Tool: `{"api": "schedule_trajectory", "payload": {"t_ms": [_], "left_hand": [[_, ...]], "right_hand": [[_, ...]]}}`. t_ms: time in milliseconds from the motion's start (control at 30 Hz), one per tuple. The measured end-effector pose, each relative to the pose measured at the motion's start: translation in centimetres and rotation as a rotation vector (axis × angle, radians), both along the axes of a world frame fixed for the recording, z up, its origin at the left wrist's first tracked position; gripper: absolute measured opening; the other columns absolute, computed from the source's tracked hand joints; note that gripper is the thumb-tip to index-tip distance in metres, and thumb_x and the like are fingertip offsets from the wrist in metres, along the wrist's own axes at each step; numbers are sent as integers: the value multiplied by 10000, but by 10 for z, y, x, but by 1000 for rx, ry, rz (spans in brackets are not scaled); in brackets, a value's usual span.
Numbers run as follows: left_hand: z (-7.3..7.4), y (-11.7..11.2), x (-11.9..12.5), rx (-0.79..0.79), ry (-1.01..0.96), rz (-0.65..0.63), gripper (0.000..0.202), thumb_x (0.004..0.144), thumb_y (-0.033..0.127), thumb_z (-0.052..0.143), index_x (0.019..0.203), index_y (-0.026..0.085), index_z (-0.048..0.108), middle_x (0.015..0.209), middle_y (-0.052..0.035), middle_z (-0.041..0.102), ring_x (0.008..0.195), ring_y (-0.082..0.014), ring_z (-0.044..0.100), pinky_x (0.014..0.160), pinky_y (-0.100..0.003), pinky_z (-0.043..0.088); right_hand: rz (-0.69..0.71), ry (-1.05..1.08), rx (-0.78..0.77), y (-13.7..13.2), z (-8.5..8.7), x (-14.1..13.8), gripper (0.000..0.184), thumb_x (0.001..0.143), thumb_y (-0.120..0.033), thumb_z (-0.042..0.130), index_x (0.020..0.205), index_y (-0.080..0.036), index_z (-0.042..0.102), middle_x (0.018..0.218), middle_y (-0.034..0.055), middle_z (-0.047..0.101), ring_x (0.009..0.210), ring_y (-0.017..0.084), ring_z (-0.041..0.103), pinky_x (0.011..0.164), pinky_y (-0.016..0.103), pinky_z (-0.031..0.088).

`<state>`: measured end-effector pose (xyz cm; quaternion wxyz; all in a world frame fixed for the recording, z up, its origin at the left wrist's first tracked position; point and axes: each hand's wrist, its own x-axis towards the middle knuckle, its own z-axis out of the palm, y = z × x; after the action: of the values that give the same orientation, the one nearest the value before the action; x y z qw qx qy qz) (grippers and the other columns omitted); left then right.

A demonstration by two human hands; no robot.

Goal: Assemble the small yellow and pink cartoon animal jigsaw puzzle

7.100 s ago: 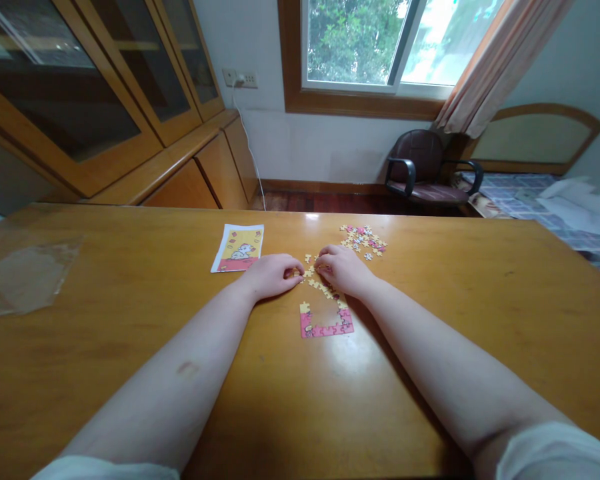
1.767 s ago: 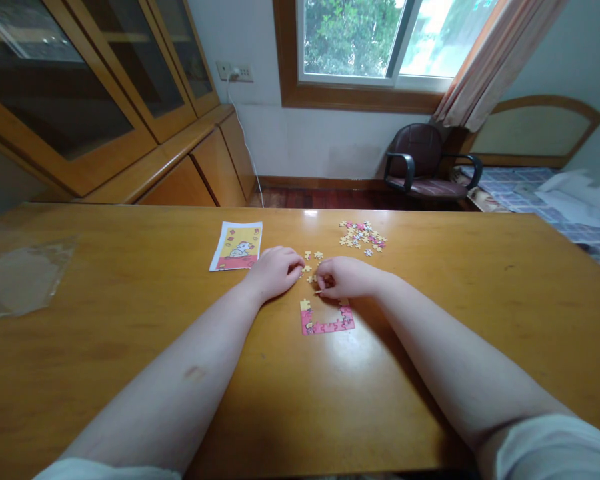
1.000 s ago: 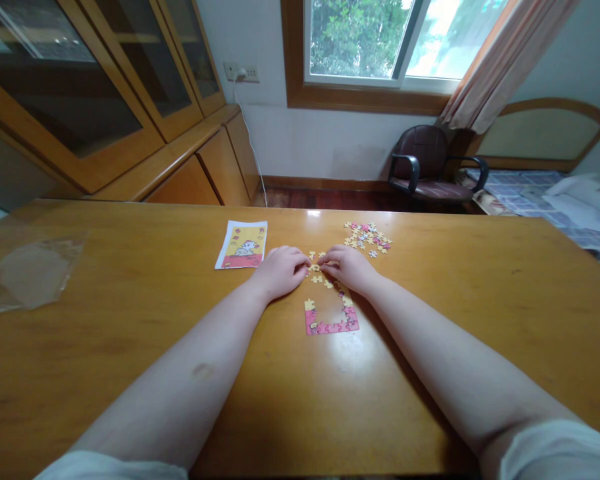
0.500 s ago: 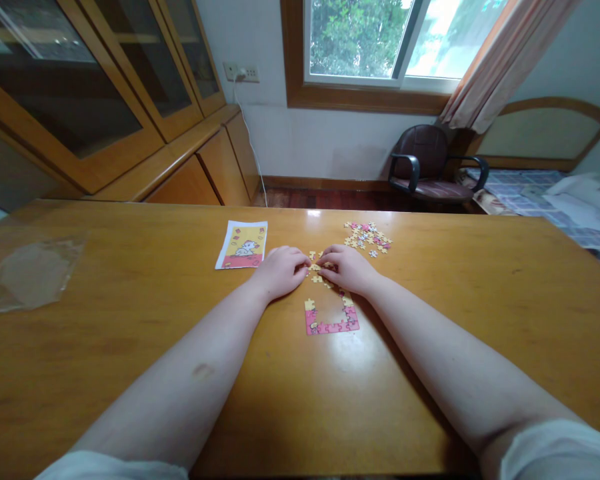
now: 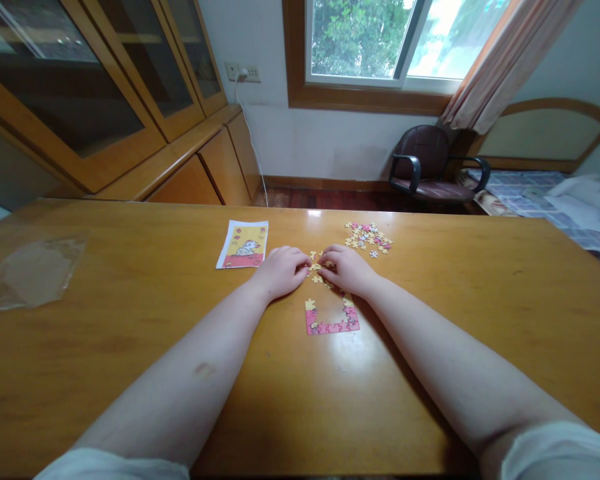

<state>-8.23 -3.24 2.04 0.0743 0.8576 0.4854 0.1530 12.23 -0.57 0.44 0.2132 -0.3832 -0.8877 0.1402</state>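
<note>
My left hand [image 5: 281,270] and my right hand [image 5: 347,267] rest on the wooden table [image 5: 130,347], fingertips meeting over small yellow puzzle pieces [image 5: 315,269]. Both hands are curled, pinching at those pieces. Just below them lies a partly joined puzzle frame [image 5: 333,324] with a pink bottom edge and short yellow sides. A loose heap of puzzle pieces [image 5: 369,239] lies beyond my right hand. A printed reference picture [image 5: 243,244] lies beyond my left hand.
A crumpled clear plastic bag [image 5: 30,270] lies at the table's left. Wooden cabinets with glass doors stand at the left. A dark armchair [image 5: 427,170] sits under the window beyond the table. A bed is at the far right.
About two seconds ago my right hand was lower, at the frame's top; it has moved up to meet the left hand over the yellow pieces. Over the last second both hands stay nearly still.
</note>
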Motion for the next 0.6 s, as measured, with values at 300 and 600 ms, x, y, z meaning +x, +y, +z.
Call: {"api": "schedule_trajectory", "payload": {"t_ms": [300,600], "left_hand": [[-1,0,-1,-7,-10,-1,234,846,273,479,914,219,696,940,-47,693,897,-210,584,830,-362,448],[-2,1,-1,-4,-21,-4,231,847,265,482,927,222,694,960,-47,690,918,-215,585,852,-370,444]], "right_hand": [[-32,-4,33,0,4,3,129,811,-262,645,885,-166,689,954,82,666,892,193,616,873,322,465],[-34,0,10,2,-1,4,139,813,-281,651,885,-174,703,964,79,656,897,188,611,876,322,468]]}}
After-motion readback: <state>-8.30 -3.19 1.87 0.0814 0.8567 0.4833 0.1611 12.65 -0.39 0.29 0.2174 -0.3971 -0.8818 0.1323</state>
